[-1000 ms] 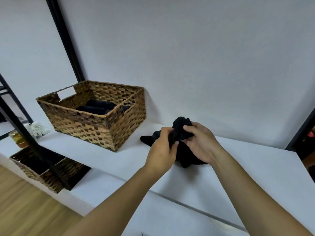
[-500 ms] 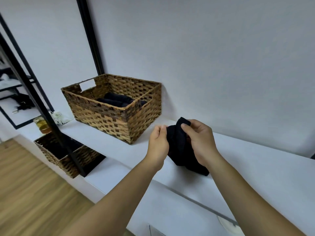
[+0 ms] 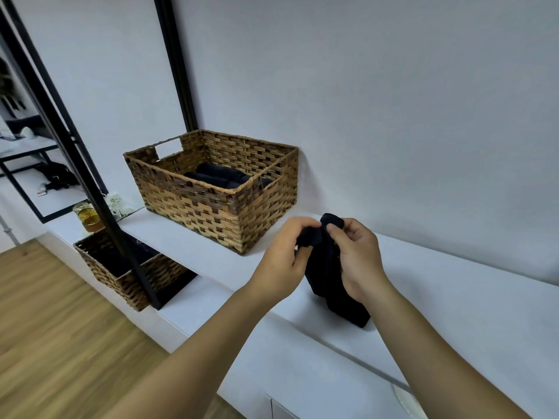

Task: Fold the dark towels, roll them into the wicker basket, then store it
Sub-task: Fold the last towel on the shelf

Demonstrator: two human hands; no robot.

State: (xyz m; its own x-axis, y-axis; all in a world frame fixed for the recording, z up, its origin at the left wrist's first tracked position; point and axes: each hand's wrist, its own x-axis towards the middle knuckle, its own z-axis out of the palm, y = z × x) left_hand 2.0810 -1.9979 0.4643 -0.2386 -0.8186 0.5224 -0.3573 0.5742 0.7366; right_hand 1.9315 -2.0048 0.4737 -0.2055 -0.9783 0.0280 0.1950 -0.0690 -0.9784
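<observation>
— What are the hands doing?
— The left hand (image 3: 282,261) and right hand (image 3: 357,261) both pinch the dark towel (image 3: 328,273), its lower end on the white surface (image 3: 453,297).
— And behind them?
— The wicker basket (image 3: 217,204) holding rolled towels (image 3: 217,175).

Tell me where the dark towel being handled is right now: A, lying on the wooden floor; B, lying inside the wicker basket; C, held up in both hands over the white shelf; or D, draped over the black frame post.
C: the left hand and right hand both grip the dark towel above the white shelf, to the right of the wicker basket.
</observation>
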